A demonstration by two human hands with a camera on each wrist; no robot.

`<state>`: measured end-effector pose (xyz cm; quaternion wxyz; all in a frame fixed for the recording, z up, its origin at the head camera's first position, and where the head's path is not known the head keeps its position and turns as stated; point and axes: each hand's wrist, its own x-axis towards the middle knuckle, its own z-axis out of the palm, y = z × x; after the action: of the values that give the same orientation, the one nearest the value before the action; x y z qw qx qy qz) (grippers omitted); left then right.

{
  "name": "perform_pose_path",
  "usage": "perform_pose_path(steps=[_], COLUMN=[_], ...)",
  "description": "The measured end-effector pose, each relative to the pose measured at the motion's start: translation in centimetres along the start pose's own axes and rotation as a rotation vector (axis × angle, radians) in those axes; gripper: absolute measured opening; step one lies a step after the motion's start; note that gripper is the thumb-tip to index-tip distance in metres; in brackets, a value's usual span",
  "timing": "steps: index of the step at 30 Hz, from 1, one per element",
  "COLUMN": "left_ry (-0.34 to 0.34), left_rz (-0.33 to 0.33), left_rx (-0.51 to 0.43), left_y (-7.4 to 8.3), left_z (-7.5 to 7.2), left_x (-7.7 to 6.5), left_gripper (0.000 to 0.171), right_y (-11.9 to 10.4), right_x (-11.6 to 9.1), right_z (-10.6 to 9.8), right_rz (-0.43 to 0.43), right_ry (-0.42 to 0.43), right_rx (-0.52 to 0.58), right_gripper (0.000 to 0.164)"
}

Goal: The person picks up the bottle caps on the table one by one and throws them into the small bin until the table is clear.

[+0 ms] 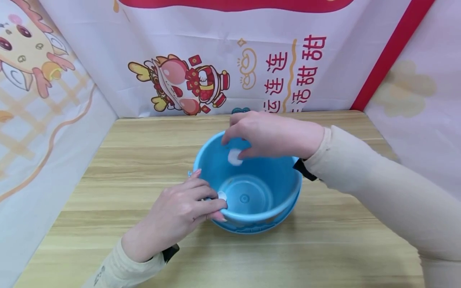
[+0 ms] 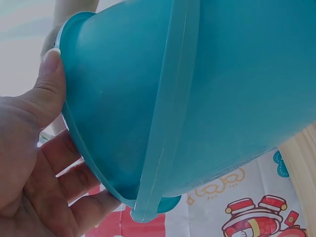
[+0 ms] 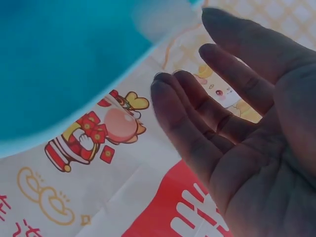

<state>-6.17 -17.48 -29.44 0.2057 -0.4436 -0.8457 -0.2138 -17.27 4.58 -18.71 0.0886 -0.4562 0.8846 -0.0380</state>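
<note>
Bucket (image 1: 282, 180), blue, sits on wood-grain surface (image 1: 144, 160). Left hand (image 1: 180, 202) pinches its near-left rim, thumb outside; small white piece (image 1: 222, 196) shows by those fingertips, can't tell if gripped. Right hand (image 1: 259, 134) over the bucket's far side, fingers spread wide and slightly bent. White round piece (image 1: 235, 157), blurred, at its thumb tip; contact unclear. Printed cloth (image 1: 201, 32) stands behind. Dark band (image 1: 305, 170) at right cuff.

We've got a pale wood-grain tabletop (image 1: 126, 160) here, streaks running side to side, and there, near the middle, we see a blue plastic bucket (image 1: 255, 170) standing mouth-up on it!
</note>
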Motion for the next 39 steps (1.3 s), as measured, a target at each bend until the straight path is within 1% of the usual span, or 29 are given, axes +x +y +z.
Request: perform_pose_path(steps=[2, 5, 11, 15, 19, 25, 29, 31, 33, 36, 39], left_ry=[0.002, 0.003, -0.019, -0.029, -0.03, -0.011, -0.006, -0.01, -0.014, -0.012, -0.004], left_rz=[-0.002, 0.004, -0.012, -0.02, -0.017, 0.005, 0.012, 0.007, 0.0, 0.0, 0.008], left_rx=[-0.001, 0.004, -0.003, -0.004, -0.001, 0.007, 0.01, 0.007, 0.003, 0.006, 0.01], left_y=[0.0, 0.0, 0.1, 0.1, 0.1, 0.1, 0.1, 0.2, 0.2, 0.2, 0.2], left_z=[0.0, 0.1, 0.0, 0.0, 0.0, 0.1, 0.1, 0.2, 0.2, 0.2, 0.2], left_x=[0.0, 0.0, 0.0, 0.0, 0.1, 0.2, 0.3, 0.2, 0.2, 0.2, 0.2], left_gripper=[0.031, 0.031, 0.032, 0.033, 0.033, 0.031, 0.03, 0.031, 0.032, 0.033, 0.033], right_y=[0.1, 0.3, 0.7, 1.6, 3.1, 5.7, 7.5, 8.4, 9.2, 10.5, 11.8], right_x=[0.1, -0.1, -1.0, -2.1, -3.4, -6.1, -8.3, -9.4, -10.5, -12.1, -13.4], right_z=[0.1, 0.0, -0.6, -0.9, -1.0, -0.5, 0.4, 1.1, 1.9, 3.4, 5.2], right_rz=[0.003, -0.004, 0.006, 0.003, 0.02, 0.085, 0.127, 0.163, 0.212, 0.295, 0.351], right_ry=[-0.016, -0.017, 0.018, 0.084, 0.162, 0.27, 0.321, 0.33, 0.323, 0.291, 0.278], right_rx=[0.0, -0.003, 0.013, 0.022, 0.015, 0.03, 0.069, 0.082, 0.088, 0.121, 0.152], right_gripper=[0.05, 0.051, 0.049, 0.046, 0.043, 0.038, 0.036, 0.036, 0.035, 0.036, 0.037])
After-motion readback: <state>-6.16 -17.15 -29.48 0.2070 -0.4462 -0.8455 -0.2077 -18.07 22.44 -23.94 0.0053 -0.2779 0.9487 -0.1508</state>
